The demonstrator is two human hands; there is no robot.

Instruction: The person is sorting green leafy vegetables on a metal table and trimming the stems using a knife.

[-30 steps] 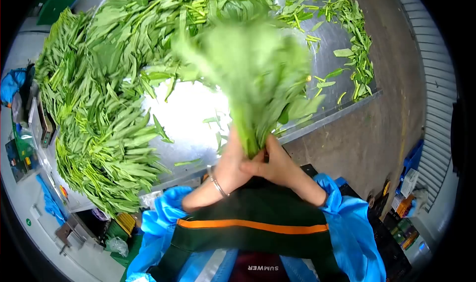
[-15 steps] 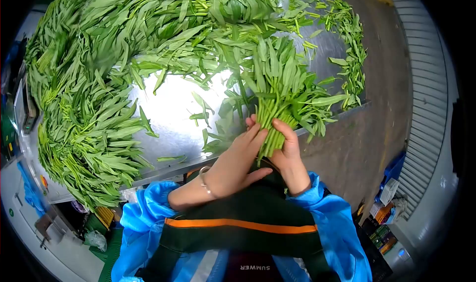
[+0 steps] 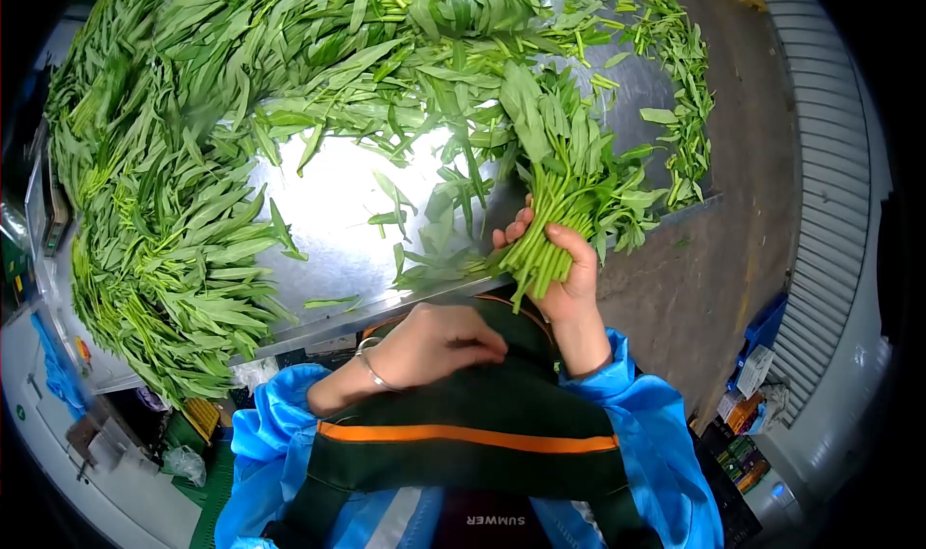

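A bunch of leafy water spinach (image 3: 555,211) is gripped in my right hand (image 3: 571,284), stems pointing down toward me and leaves fanning out over the table edge. My right thumb lies across the front of the stems, with the fingers wrapped behind. Apart from the bunch, my left hand (image 3: 434,342) hovers in front of my dark apron (image 3: 463,409), its fingers bent and pressed together with nothing visible in them. A bracelet (image 3: 371,364) circles the left wrist. Loose leaves (image 3: 449,211) lie on the metal table (image 3: 328,197) ahead of both hands.
Large heaps of the same greens (image 3: 183,192) cover the table's left and far sides. A thinner strip of greens (image 3: 683,105) runs along its right edge. Concrete floor (image 3: 743,163) and a ribbed shutter (image 3: 825,182) are on the right; crates (image 3: 203,419) stand low at left.
My left hand has let go of the stems and drawn back toward my body, its fingers closing. The bunch, still in my right hand, has tilted and shifted slightly right.
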